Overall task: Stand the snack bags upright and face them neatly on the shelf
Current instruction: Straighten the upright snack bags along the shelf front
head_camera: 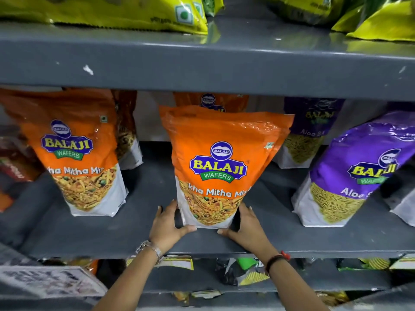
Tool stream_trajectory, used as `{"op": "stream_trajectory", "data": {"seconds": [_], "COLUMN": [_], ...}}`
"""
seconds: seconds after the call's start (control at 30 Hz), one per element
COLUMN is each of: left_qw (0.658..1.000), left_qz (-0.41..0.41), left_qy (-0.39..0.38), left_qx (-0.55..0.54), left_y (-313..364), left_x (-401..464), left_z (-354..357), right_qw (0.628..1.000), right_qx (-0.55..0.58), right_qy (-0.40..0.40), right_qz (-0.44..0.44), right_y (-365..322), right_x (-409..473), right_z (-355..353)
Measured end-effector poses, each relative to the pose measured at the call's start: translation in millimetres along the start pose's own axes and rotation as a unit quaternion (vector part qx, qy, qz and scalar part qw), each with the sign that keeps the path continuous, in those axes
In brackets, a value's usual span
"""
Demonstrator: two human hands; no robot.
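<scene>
An orange Balaji snack bag (221,162) stands upright in the middle of the grey shelf (143,234), label facing me. My left hand (167,225) grips its lower left corner and my right hand (246,227) grips its lower right corner. Another orange bag (74,153) stands upright to the left. A purple Aloo Sev bag (350,173) leans to the right of the middle bag. Behind the front row stand an orange bag (211,101) and a purple bag (311,129).
The upper shelf (202,63) overhangs the bags and carries yellow-green bags (125,12). Dark red packs (13,158) sit at the far left. The shelf below holds several small packets (244,270). Bare shelf lies between the front bags.
</scene>
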State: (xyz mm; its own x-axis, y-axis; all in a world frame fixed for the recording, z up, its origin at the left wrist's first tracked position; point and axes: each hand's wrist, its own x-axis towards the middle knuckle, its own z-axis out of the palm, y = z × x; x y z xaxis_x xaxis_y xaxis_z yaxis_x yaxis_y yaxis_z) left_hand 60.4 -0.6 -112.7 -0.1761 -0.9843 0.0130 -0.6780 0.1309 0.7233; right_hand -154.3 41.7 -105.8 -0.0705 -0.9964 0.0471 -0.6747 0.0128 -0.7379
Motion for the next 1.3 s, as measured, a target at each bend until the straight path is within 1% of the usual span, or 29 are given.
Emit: {"op": "stream_trajectory", "data": {"seconds": [0.17,0.4,0.47,0.53,0.57,0.6,0.67,0.7,0.73,0.77,0.83,0.9,0.93,1.0,1.07,1.13,1.17,1.23,1.3], "left_qw": [1.000,1.000,1.000,1.000,0.999,0.999,0.996,0.994,0.993,0.991,0.977,0.954,0.943,0.931,0.935,0.952,0.962,0.977,0.982], "left_qz": [0.005,0.015,0.005,-0.017,-0.023,-0.024,-0.001,0.018,0.040,0.059,0.086,0.105,0.109,0.097,0.074,0.040,0.020,-0.017,-0.048], "left_qy": [-0.003,-0.004,-0.006,-0.017,-0.025,-0.031,-0.029,-0.012,0.019,0.066,0.178,0.274,0.312,0.352,0.347,0.302,0.270,0.204,0.150], "left_qx": [0.025,0.022,0.023,0.020,0.007,-0.018,-0.087,-0.108,-0.109,-0.097,-0.078,-0.066,-0.047,-0.018,-0.001,-0.005,-0.016,-0.058,-0.104], "left_y": [-4,-5,-3,0,1,3,5,6,5,3,-8,-23,-32,-53,-74,-92,-101,-116,-124], "left_x": [3,3,2,1,0,-1,-6,-10,-14,-19,-31,-38,-39,-40,-38,-35,-33,-25,-15], "left_z": [2,2,1,0,-1,-2,-8,-13,-18,-24,-43,-68,-83,-112,-134,-148,-154,-165,-173], "right_qw": [1.000,1.000,1.000,1.000,0.999,0.997,0.985,0.974,0.962,0.951,0.937,0.928,0.928,0.940,0.963,0.980,0.982,0.978,0.960], "right_qx": [-0.015,-0.014,-0.015,0.008,0.035,0.066,0.079,0.055,0.029,0.009,-0.019,-0.032,-0.030,-0.026,-0.001,0.059,0.088,0.143,0.217], "right_qy": [0.016,0.011,0.004,0.000,0.010,0.040,0.156,0.217,0.260,0.275,0.259,0.221,0.191,0.114,0.032,-0.042,-0.066,-0.111,-0.145], "right_qz": [0.007,0.025,0.025,0.015,0.010,0.010,0.001,-0.031,-0.083,-0.140,-0.236,-0.299,-0.317,-0.322,-0.269,-0.188,-0.152,-0.108,-0.102], "right_y": [1,0,-1,0,-1,-2,-6,-8,-11,-17,-37,-64,-79,-106,-128,-143,-149,-163,-173], "right_x": [-2,-2,-1,-3,-6,-11,-23,-30,-36,-40,-44,-40,-35,-21,-3,18,29,52,67], "right_z": [1,1,1,0,-2,-4,-6,-7,-6,-6,4,20,31,61,95,127,140,160,170]}}
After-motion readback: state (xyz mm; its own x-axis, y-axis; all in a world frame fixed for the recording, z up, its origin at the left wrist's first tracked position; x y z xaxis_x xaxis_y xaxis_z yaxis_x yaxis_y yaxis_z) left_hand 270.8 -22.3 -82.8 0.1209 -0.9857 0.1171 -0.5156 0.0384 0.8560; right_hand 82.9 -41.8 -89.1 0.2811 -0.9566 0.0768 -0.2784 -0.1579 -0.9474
